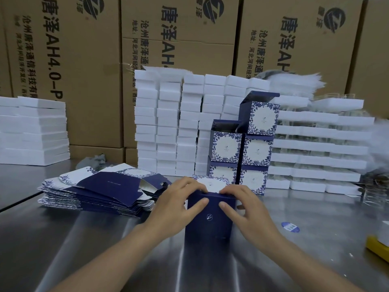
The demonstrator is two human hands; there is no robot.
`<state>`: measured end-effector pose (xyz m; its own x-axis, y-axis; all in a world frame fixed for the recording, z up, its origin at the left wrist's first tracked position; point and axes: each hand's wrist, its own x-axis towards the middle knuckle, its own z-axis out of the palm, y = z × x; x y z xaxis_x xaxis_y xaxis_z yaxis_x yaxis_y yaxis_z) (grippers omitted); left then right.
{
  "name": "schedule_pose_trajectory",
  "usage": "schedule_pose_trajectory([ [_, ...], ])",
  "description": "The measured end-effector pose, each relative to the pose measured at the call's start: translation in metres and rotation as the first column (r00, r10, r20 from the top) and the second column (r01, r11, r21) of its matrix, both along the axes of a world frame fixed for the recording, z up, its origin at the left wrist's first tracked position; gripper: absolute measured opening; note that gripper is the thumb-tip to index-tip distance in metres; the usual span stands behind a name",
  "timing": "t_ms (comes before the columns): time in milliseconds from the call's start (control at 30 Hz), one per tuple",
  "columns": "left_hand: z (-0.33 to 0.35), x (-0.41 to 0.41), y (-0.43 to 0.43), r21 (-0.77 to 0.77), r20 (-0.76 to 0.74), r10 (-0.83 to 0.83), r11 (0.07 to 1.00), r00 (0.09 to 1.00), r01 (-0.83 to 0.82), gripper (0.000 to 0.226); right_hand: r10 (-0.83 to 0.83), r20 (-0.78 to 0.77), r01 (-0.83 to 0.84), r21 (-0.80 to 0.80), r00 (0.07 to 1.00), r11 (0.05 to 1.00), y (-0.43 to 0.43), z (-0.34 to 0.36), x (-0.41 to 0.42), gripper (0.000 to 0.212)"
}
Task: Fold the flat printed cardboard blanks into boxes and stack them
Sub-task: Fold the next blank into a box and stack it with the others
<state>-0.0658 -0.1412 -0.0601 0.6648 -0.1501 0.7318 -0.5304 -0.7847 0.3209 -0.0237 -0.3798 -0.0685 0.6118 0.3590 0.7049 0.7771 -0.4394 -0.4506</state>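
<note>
Now your left grip [179, 204] and right grip [245, 207] both hold the top edge of the dark blue box [209, 226], standing upright on the counter [105, 239].

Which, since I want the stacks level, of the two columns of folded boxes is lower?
The left column: two floral boxes high, while the right column beside it stands three high.

Packing warehouse: stacked shipping cartons [67, 60], foam trays [168, 127], steel table [84, 239].
</note>
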Motion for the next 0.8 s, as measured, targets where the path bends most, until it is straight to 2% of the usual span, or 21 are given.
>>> schedule_pose_trajectory([
  [100,0.000,0.000,-0.002,-0.009,0.018,0.007,1.000,1.000,-0.006,0.026,0.010,0.020,-0.009,-0.026,1.000,1.000,0.000,0.000,0.000,0.023],
  [400,0.008,-0.001,-0.005,-0.169,-0.082,-0.210,0.966,0.974,0.194,0.023,0.099,-0.023,-0.100,-0.032,0.995,0.994,0.001,0.003,-0.002,0.028],
  [500,0.008,0.000,-0.002,-0.196,-0.121,-0.212,0.963,0.970,0.186,0.017,0.100,-0.016,-0.100,-0.041,0.995,0.994,-0.001,0.002,-0.002,0.020],
  [600,0.008,0.002,-0.002,-0.204,-0.145,-0.216,0.961,0.966,0.185,0.007,0.096,-0.043,-0.099,-0.077,0.994,0.992,-0.002,0.001,0.001,0.004],
  [800,0.011,0.000,-0.003,-0.223,-0.176,-0.227,0.957,0.958,0.186,0.005,0.119,-0.046,-0.123,-0.103,0.992,0.987,-0.001,0.001,0.000,0.008],
])
